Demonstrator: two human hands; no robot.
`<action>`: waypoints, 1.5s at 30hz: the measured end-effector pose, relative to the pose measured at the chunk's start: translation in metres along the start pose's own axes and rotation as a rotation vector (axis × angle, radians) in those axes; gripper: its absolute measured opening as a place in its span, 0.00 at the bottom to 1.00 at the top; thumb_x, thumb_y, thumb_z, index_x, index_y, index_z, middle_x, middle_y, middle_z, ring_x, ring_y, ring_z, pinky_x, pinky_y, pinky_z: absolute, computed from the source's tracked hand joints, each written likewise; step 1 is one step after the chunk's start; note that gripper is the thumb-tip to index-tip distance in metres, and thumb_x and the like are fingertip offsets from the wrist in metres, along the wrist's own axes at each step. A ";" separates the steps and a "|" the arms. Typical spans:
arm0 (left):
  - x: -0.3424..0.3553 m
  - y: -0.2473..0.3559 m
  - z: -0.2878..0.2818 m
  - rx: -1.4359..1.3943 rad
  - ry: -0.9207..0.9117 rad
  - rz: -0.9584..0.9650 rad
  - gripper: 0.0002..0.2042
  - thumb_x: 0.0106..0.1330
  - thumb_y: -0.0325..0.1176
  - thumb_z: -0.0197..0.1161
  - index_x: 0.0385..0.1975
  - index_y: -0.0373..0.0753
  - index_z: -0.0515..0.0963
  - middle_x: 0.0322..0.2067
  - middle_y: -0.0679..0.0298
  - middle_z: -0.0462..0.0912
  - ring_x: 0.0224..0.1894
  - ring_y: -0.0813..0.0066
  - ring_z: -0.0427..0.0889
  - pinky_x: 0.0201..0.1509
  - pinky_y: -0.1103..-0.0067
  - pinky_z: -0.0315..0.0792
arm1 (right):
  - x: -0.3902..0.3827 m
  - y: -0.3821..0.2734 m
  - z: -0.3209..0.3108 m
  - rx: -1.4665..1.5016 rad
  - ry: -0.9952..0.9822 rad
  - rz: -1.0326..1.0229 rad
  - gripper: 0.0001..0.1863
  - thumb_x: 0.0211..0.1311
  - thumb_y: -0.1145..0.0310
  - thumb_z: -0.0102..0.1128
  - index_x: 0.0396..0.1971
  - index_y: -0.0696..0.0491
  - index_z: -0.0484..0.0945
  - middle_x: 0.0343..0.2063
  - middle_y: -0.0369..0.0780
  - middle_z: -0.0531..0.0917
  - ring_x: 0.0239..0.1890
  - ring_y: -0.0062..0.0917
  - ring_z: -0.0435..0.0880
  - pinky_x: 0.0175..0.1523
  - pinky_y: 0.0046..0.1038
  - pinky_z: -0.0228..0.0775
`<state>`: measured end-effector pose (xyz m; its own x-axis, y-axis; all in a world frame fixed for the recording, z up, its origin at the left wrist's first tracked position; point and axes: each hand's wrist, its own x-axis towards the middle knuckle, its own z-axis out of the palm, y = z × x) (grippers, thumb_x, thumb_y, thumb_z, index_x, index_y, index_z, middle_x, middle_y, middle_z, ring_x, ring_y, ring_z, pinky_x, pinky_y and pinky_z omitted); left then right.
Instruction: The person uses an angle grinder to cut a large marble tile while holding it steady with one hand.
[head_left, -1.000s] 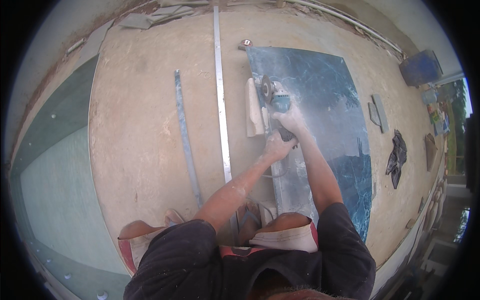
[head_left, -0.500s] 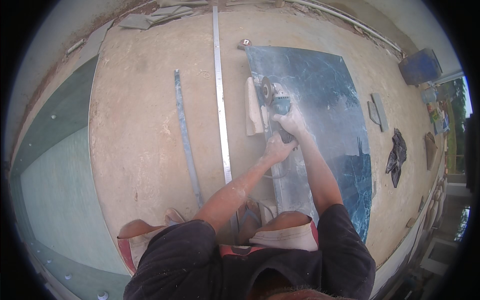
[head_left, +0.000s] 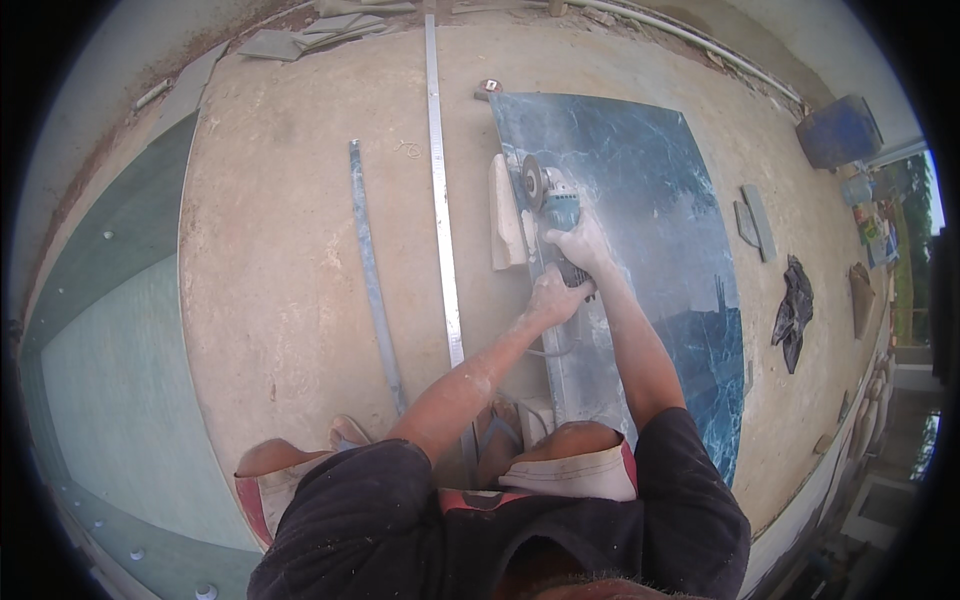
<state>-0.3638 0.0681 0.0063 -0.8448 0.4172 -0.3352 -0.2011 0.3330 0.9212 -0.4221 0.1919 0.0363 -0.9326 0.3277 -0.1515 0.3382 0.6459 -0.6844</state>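
Down at the middle of the view, both of your hands are clenched on the grinder (head_left: 553, 205), which sits on the left edge of the big blue-green stone slab (head_left: 650, 250). Your right hand (head_left: 578, 245) wraps the body of the tool just behind its head, while your left hand (head_left: 553, 298) grips the rear of the handle, just below and slightly left of the right one. The grinder's round disc (head_left: 531, 182) stands on edge at the far end of the tool, past your fingers, right at the slab's left border. A pale offcut strip (head_left: 506, 215) lies just beside the disc on its left, along the slab's edge.

The slab lies flat on the sandy concrete floor (head_left: 290, 260), stretching away from your knees. Left of it, a long metal straightedge (head_left: 441, 210) runs away from you, near the offcut, and a darker metal bar (head_left: 372, 270) lies further left, roughly parallel. Off to the right, well apart from your hands, a black rag (head_left: 793, 310) and two small grey tile pieces (head_left: 752, 218) rest on the floor.
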 end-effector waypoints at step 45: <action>-0.021 0.006 0.002 0.021 -0.043 -0.088 0.44 0.54 0.60 0.72 0.57 0.22 0.70 0.52 0.34 0.80 0.58 0.41 0.80 0.62 0.60 0.74 | -0.021 -0.001 -0.005 -0.020 -0.060 0.063 0.45 0.42 0.56 0.74 0.59 0.68 0.72 0.50 0.58 0.83 0.56 0.45 0.84 0.60 0.37 0.74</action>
<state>-0.3459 0.0626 0.0184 -0.8020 0.4213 -0.4234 -0.2630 0.3873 0.8836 -0.4025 0.1883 0.0440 -0.9150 0.3269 -0.2362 0.3982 0.6392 -0.6579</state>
